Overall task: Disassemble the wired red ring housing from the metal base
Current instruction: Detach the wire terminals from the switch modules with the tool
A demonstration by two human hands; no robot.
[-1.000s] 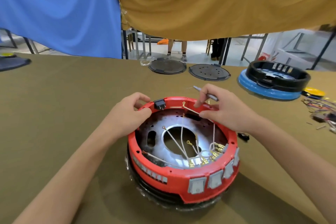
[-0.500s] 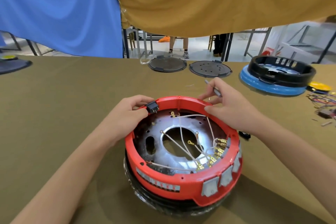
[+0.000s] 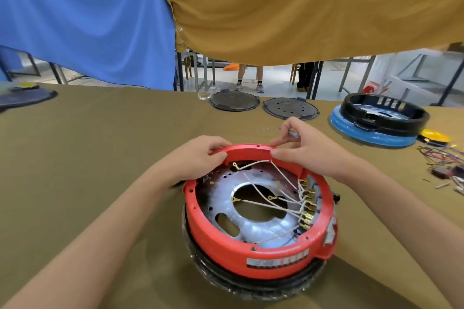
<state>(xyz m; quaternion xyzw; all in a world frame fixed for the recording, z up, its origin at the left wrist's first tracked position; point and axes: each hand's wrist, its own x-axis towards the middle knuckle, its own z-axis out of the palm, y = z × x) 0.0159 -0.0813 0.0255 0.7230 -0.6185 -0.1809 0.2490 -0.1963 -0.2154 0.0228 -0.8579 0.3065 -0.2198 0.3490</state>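
Left hand (image 3: pixel 200 155) grips far rim of red ring housing (image 3: pixel 251 256), which sits tilted on metal base (image 3: pixel 261 226) at table centre; white wires (image 3: pixel 273 202) inside. Right hand (image 3: pixel 308 150) pinches same rim, also holding thin tool (image 3: pixel 292 133).

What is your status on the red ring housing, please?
Both hands, left and right, grip red ring housing far rim. Housing on metal base. White wires loose inside.
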